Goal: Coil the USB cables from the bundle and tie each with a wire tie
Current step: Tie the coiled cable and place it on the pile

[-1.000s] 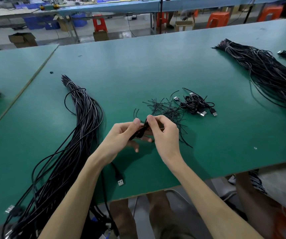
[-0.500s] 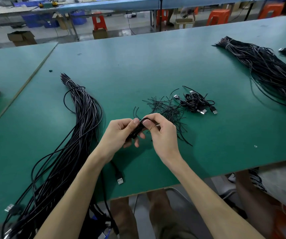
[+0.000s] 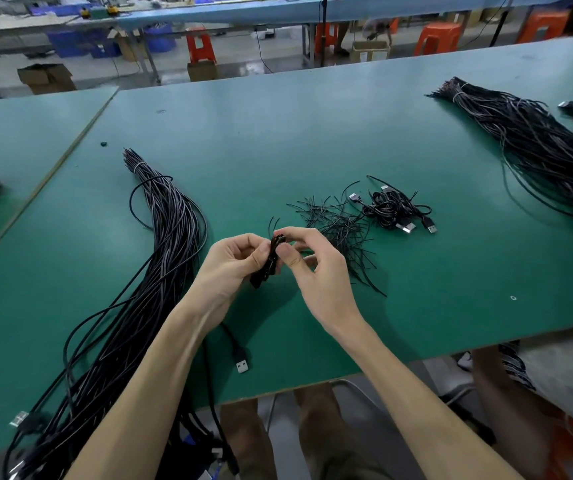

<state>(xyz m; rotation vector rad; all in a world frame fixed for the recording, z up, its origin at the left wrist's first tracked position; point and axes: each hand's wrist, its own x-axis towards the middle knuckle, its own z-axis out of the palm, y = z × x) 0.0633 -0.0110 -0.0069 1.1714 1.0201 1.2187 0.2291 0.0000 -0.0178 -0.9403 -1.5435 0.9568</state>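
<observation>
Currently 1 coiled cable is held above the desk, nr the front edge: gripped by curled fingers of the left hand, its top pinched by the right hand. 2 bundles are laid out: left bundle by the left edge, right bundle at the right edge. Between them 1 heap of wire ties & 1 pile of tied coils are seen.

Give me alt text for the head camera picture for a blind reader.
A left hand and a right hand hold a small coiled black cable over a green table. A long cable bundle lies to the left; wire ties and other coils lie beyond.
</observation>
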